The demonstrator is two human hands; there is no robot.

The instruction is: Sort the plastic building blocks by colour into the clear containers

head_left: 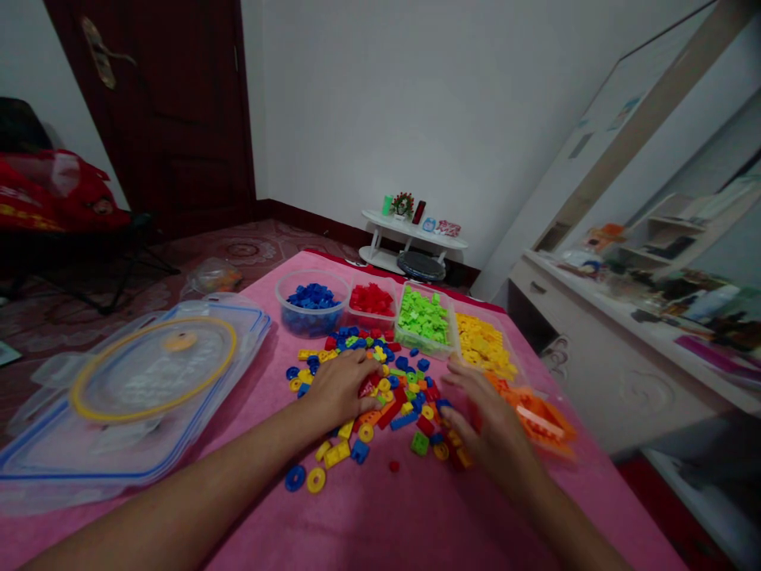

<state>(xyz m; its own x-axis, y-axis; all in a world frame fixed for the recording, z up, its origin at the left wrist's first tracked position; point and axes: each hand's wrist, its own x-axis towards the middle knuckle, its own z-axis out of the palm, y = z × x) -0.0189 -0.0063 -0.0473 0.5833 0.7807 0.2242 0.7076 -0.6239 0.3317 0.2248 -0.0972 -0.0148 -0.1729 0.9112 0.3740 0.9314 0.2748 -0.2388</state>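
Note:
A loose pile of toy building bricks in blue, red, yellow, orange and green lies on the pink cloth. My left hand rests on the pile's left side, its fingers and thumb curled around a red brick. At the right edge is my right hand, slightly blurred, its thumb and fingers apart; I make out no brick held in it. Behind the pile stand clear tubs: one of blue bricks, one of red bricks, one of green bricks and one of yellow bricks.
Orange pieces lie in a blurred container beyond my right hand. Stacked clear lids with blue seals, topped by a round yellow-rimmed lid, take up the table's left. A low white shelf stands against the wall; a cabinet is at right.

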